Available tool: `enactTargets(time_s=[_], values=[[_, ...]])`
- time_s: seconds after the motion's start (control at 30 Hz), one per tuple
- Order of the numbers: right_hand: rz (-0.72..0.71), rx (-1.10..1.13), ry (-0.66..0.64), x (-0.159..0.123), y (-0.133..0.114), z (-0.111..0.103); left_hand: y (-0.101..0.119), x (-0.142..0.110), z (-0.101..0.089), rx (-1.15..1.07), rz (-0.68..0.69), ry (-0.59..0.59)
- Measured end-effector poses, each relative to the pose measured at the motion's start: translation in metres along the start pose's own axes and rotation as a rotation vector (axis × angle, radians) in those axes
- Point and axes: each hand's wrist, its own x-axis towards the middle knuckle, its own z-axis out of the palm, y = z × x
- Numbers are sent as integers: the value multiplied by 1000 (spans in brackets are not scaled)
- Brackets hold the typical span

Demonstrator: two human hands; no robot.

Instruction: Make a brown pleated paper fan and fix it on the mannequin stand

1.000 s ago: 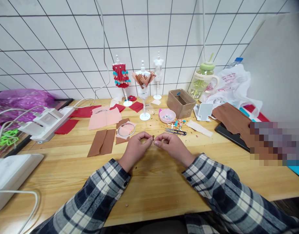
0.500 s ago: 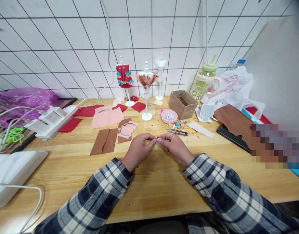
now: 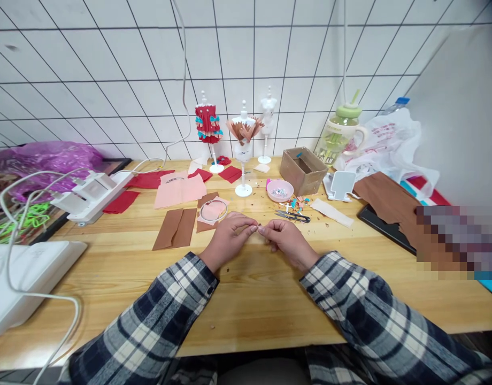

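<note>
A white wall with dark grid lines (image 3: 233,48) rises behind a pale wooden table (image 3: 270,321) in the head view. Both hands, in plaid sleeves, meet over the middle of the table. The left hand (image 3: 230,238) has its thumb and forefinger pressed together on a tiny brown piece (image 3: 259,225); the right hand (image 3: 288,240) pinches at the same spot from the other side, its fingertips almost touching the left ones. The piece lies between the two pairs of fingertips, mostly hidden, so its shape cannot be told.

Beyond the hands stands a white dress form (image 3: 243,152) with pointed brown and peach pieces around its chest. Behind it, to the left, is a form in a red ruffled dress (image 3: 208,125) with blue bows, and to the right a bare white form (image 3: 266,117).

Just beyond the right hand lie black-handled thread snips (image 3: 298,217), near coloured scraps (image 3: 300,203) and a pink bowl (image 3: 280,199) of small shiny bits. An open cardboard box (image 3: 306,174) stands behind the bowl, with a lidded green jug (image 3: 336,136) farther back.

Near the left hand, a metal ring (image 3: 200,212) rests on pink and brown pieces; a folded brown sheet (image 3: 176,230) lies to its left, with a pink sheet (image 3: 182,192) behind. At the far left, a white power strip (image 3: 109,198) with plugs sits beside a purple plastic bag (image 3: 57,163).
</note>
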Motion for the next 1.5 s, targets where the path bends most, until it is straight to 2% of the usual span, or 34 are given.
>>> enactTargets(time_s=[0.17,0.27,0.33,0.43,0.57,0.7,0.83,0.93,1.03,1.17,1.33,1.43,1.5], values=[[2,86,-24,-1,-5,-2,1,-1,3,-50,-104,89],[20,114,-32,0,-4,-5,1,0,3,-48,-141,97],[23,118,-47,1,-3,-7,2,1,1,-17,-90,78],[43,79,-82,3,-3,-13,7,2,-4,90,72,-5],[29,-183,-132,7,-3,-22,11,1,-13,362,321,-201],[-32,-446,-177,10,-3,-28,12,1,-16,547,426,-329],[-208,-687,-191,11,-3,-30,14,2,-14,607,473,-371],[-379,-877,-136,9,-6,-30,15,1,-11,622,509,-377],[-487,-1053,-80,3,-11,-27,13,0,-7,653,535,-385],[-515,-1226,-26,-7,-18,-19,8,1,-3,710,531,-391],[-530,-1290,21,-14,-19,-11,8,2,-1,741,476,-344],[-575,-1311,38,-17,-17,-6,11,2,-1,688,352,-311],[-625,-1321,56,-19,-17,-3,13,2,-1,559,188,-255]])
